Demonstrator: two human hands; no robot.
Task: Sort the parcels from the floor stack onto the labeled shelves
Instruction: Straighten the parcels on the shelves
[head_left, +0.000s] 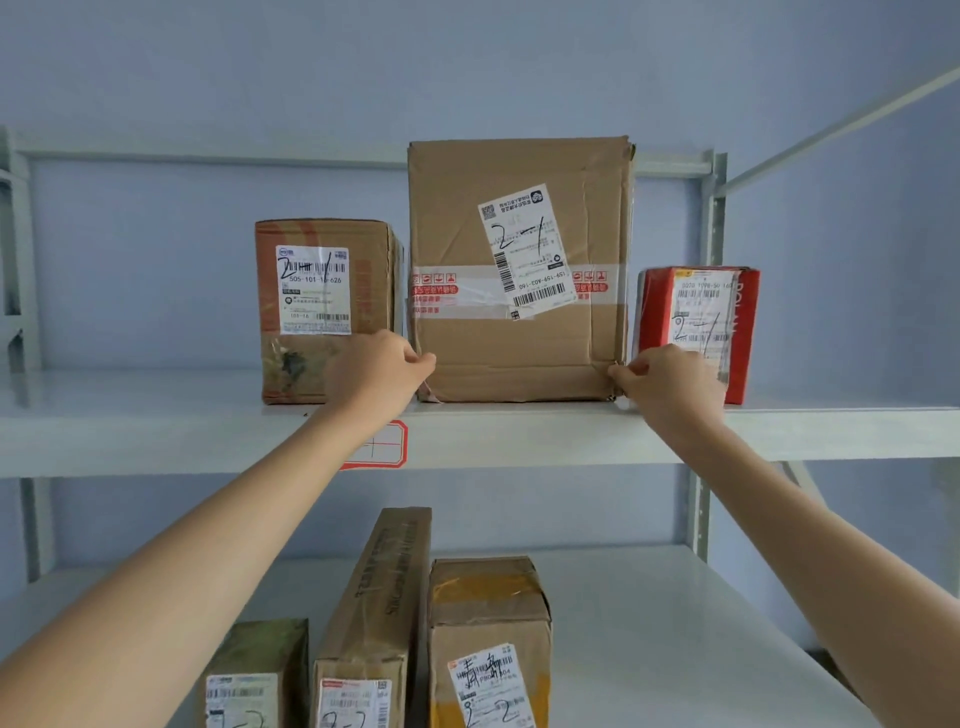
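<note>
A large brown cardboard box (519, 353) marked "2-1" stands upright on the upper white shelf (545, 434). My left hand (374, 371) has its fingers curled at the box's lower left corner and pinches it. At the lower right corner my right hand (670, 384) pinches the edge the same way. Both arms reach up from below. A red-bordered shelf label (389, 447) on the shelf's front lip is partly hidden by my left forearm.
A smaller brown box (322, 306) marked "2-1" stands left of the large one and a red parcel (745, 332) stands right of it. The lower shelf (649, 623) holds three parcels marked "2-2" (488, 644). Metal uprights (719, 218) frame the rack.
</note>
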